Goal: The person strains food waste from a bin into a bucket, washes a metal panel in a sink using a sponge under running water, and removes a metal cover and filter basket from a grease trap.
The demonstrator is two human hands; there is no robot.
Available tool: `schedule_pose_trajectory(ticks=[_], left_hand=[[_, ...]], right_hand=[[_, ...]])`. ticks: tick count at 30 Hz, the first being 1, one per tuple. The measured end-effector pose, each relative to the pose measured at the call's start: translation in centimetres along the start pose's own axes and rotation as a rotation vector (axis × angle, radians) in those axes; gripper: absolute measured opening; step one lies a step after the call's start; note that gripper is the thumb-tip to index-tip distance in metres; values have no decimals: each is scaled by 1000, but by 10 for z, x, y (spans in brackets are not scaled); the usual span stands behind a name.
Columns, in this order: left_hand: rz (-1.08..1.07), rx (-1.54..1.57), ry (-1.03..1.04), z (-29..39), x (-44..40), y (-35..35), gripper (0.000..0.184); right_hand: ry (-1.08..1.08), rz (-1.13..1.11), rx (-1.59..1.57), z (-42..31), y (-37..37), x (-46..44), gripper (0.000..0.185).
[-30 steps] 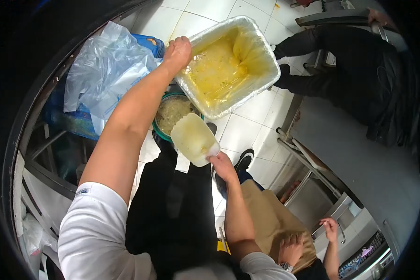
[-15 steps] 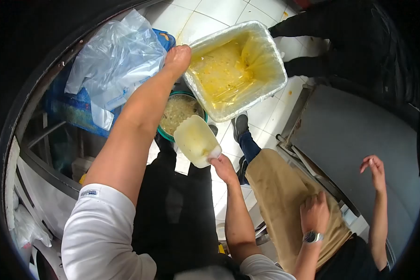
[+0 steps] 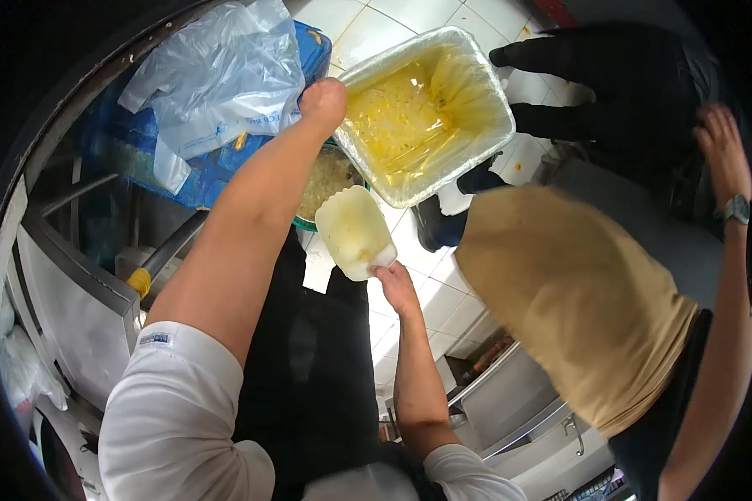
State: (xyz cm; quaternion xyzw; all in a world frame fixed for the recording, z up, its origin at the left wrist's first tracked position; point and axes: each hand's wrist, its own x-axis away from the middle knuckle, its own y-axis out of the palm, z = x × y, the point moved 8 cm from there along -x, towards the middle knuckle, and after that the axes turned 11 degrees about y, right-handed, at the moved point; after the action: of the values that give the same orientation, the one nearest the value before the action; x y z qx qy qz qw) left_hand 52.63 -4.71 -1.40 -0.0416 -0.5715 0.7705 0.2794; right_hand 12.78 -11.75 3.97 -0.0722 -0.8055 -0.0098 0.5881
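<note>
My left hand (image 3: 322, 102) is closed on the near left edge of a white rectangular bin (image 3: 485, 63) lined with clear plastic; its fingertips are hidden. Wet yellow residue with small bits (image 3: 401, 113) coats the liner's bottom and one side. In my right hand (image 3: 397, 288) is the handle of a cream plastic scoop (image 3: 351, 230) with a scalloped edge, its hollow facing up and smeared with a little yellow. Behind the scoop, partly covered by it and my left arm, stands a round green-rimmed tub (image 3: 304, 224) holding pale, lumpy, wet matter.
A crumpled clear plastic bag (image 3: 217, 75) lies on a blue surface (image 3: 113, 150) at left. A co-worker in a tan apron (image 3: 576, 301) stands close on the right, one hand (image 3: 724, 159) raised. Another person's dark-clothed legs (image 3: 560, 71) are beyond the bin. White tiles (image 3: 376, 42) cover the floor.
The co-worker in the apron has moved closer and further up the view, an arm now reaching forward. My hands keep their holds; the scoop has shifted slightly up in view.
</note>
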Motion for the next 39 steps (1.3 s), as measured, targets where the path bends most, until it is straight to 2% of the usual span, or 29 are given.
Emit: schedule_pose_trajectory(ticks=[4,7,13,16,20,21,22,26,30,32,35,39], left_hand=[[23,-60,-75,-2,5,8,18],[67,-386,148,25,15,-16,18],[21,-240,26,26,30,-22,19],[-97,-249,34,22,35,-18,25],[20,-125,38,20,46,-25,27],[67,-82,68,27,59,-35,29],[119,-45,100,35,72,-45,32],[145,98,144,45,134,-58,28],[88,216,209,57,199,-62,23],[58,238,222,60,226,-50,23],[-72,282,116,48,264,-22,18],[-97,270,-147,5,312,15,19]], right_hand=[[-50,13,-100,8,1,-4,33],[-42,8,-120,9,-3,-1,35],[-90,8,-104,-12,-19,21,36],[-159,-23,-197,-29,-30,35,33],[-204,-43,-374,-54,-55,48,31],[-214,-100,-406,-61,-62,47,43],[-237,-38,-435,-79,-68,56,34],[-401,-77,-539,-120,-93,43,35],[-428,-48,-469,-152,-105,1,28],[-397,9,-369,-163,-106,-26,35],[-314,66,-330,-171,-102,-70,41],[-120,42,-295,-168,-99,-139,45]])
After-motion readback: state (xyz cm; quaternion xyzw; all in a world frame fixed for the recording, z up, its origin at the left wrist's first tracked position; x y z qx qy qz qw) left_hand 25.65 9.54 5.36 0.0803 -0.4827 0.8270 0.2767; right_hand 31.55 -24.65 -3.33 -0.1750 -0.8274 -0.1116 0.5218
